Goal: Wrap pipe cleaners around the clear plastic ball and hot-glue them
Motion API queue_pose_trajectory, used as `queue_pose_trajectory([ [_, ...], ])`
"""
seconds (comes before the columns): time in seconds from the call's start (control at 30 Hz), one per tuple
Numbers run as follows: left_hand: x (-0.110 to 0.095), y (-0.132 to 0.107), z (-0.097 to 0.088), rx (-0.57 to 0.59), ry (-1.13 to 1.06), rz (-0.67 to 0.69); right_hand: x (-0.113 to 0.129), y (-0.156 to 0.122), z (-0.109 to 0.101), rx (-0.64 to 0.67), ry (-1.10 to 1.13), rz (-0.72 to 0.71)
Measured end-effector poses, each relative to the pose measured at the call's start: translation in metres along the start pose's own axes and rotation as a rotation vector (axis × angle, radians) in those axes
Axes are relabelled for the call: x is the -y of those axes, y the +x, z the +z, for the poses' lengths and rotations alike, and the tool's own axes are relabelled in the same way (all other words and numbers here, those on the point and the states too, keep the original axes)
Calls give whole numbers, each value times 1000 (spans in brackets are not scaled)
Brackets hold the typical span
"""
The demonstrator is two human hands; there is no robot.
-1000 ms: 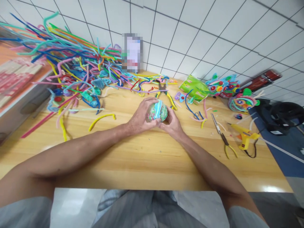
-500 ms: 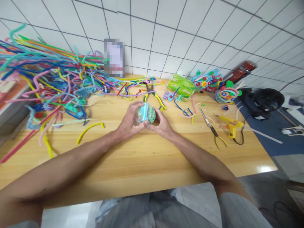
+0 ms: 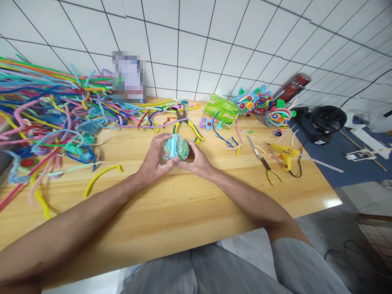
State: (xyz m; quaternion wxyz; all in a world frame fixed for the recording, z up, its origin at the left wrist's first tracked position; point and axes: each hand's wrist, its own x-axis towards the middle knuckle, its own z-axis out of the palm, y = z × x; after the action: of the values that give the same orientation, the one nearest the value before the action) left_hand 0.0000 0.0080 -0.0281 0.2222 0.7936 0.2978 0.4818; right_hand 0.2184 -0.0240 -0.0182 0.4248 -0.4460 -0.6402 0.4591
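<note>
Between my two hands is a round, glittery green ball (image 3: 183, 148) with a light-blue fuzzy strip (image 3: 173, 145) running down its side. My left hand (image 3: 155, 157) wraps the ball's left side, its thumb along the bottom front. On the other side my right hand (image 3: 199, 162) grips it, thumb close to the left thumb. The ball is held over the wooden table; whether it touches the surface cannot be made out. Just beyond it lie pliers (image 3: 183, 118) with yellow and green handles, partly hidden behind the ball.
Colourful pipe cleaners (image 3: 61, 110) are heaped on the left. A green packet (image 3: 221, 109) and decorated round figures (image 3: 278, 114) stand near the wall. At right lie a yellow glue gun (image 3: 284, 154), slim pliers (image 3: 268, 166) and tweezers (image 3: 252, 147). A yellow pipe cleaner (image 3: 101, 179) lies by my left forearm.
The view has shifted, so the table's contents appear further left. Both hands still hold the ball, in nearly the same grip, with its blue strip still facing up and towards me.
</note>
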Motion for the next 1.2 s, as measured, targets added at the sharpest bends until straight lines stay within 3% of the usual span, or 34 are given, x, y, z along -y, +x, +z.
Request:
queue_pose_trajectory([
  [0.6,-7,2,-1,33,-15,46,4,-3,0,-7,-24,48],
  [0.93,-21,-7,-3,37,-78,-16,10,-12,-3,13,-114,61],
  [1.2,-11,-8,3,36,-73,7,-1,-10,-2,-2,-98,45],
])
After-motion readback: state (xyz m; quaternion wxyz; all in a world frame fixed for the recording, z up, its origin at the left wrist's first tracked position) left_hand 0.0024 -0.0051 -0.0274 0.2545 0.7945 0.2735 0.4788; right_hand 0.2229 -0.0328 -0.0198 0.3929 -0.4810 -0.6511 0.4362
